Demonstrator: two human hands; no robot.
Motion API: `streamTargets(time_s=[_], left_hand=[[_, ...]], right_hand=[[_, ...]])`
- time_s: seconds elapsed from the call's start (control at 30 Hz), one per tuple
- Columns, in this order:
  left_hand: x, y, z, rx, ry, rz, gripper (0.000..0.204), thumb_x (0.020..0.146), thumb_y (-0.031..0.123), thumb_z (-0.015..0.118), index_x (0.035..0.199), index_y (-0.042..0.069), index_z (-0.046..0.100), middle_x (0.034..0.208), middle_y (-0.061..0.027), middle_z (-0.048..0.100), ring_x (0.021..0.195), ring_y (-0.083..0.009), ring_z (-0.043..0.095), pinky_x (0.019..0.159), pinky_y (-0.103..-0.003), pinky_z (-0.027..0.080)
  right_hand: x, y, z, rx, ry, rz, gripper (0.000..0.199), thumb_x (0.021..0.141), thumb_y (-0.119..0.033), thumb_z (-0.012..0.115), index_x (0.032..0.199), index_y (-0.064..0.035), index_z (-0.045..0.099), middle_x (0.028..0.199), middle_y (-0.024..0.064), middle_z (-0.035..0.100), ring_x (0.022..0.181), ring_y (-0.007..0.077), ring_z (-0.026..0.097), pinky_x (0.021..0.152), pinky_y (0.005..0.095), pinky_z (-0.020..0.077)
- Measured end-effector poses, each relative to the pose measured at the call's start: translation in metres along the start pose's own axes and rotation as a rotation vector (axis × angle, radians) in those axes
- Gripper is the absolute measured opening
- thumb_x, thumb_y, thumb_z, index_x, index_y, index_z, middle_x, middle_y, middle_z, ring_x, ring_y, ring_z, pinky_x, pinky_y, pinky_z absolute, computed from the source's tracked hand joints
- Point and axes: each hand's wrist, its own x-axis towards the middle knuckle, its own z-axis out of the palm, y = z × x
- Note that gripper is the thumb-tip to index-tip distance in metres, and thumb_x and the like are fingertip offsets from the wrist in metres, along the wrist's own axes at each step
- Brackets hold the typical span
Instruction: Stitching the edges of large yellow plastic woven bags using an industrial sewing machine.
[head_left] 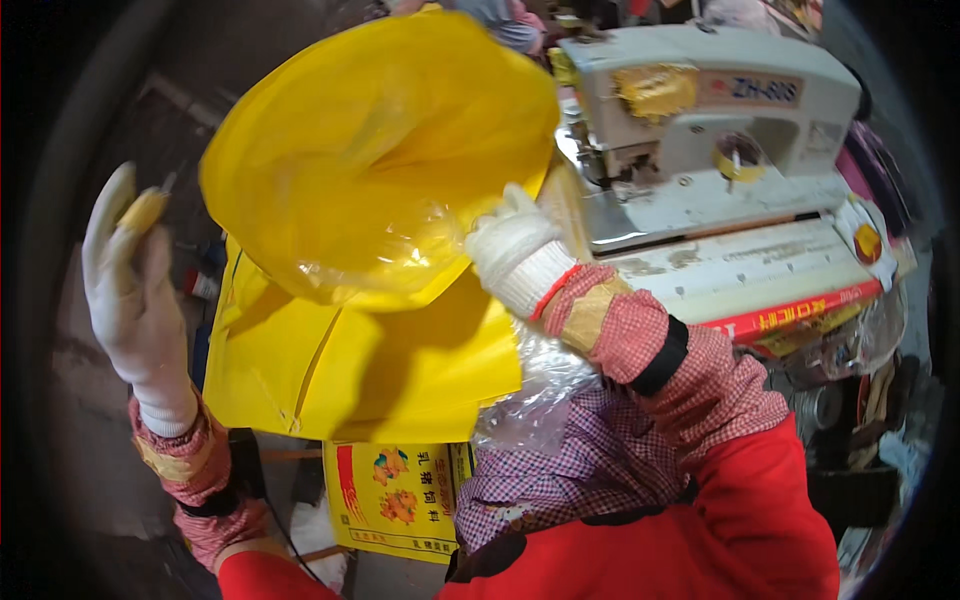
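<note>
One yellow sack [380, 150] held up, clear liner [420, 250] partly inside; right hand [515, 250] grips its mouth, left hand [130, 280] raised open. Sewing machine [720, 110] idle; seam judged undone.

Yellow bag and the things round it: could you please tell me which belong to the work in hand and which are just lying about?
In hand:
yellow bag, held up by the right hand
clear plastic liner
left hand, raised, open

Lying about:
sewing machine
printed yellow sack
red printed strip

Gloved hands [135, 290] [512, 250] raised (left open)
</note>
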Motion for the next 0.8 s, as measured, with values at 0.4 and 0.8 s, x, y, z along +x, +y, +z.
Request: streamTargets(time_s=[0.4,0.8], left_hand=[[-0.239,0.089,0.023,-1.697,-0.059,-1.594,0.065,0.085,0.059,0.04,0.114,0.001,0.045,0.105,-0.016,0.051,0.101,-0.0253,0.051,0.087,-0.038,0.043],[-0.336,-0.018,0.099,-1.703,0.448,-1.752,0.048,0.079,0.029,0.058,0.115,0.001,0.045,0.092,-0.0134,0.06,0.086,-0.0209,0.057,0.078,-0.034,0.047]], right_hand=[[-0.076,-0.081,-0.045,1.547,0.084,0.213,0.036,0.084,-0.036,0.056,0.071,-0.0019,0.057,0.066,0.006,0.056,0.064,0.0129,0.052,0.057,0.0277,0.0424],[-0.155,-0.013,-0.004,1.862,0.178,0.351,0.035,0.085,-0.024,0.054,0.106,0.0033,0.056,0.098,0.0097,0.062,0.086,0.0172,0.06,0.076,0.0279,0.0468]])
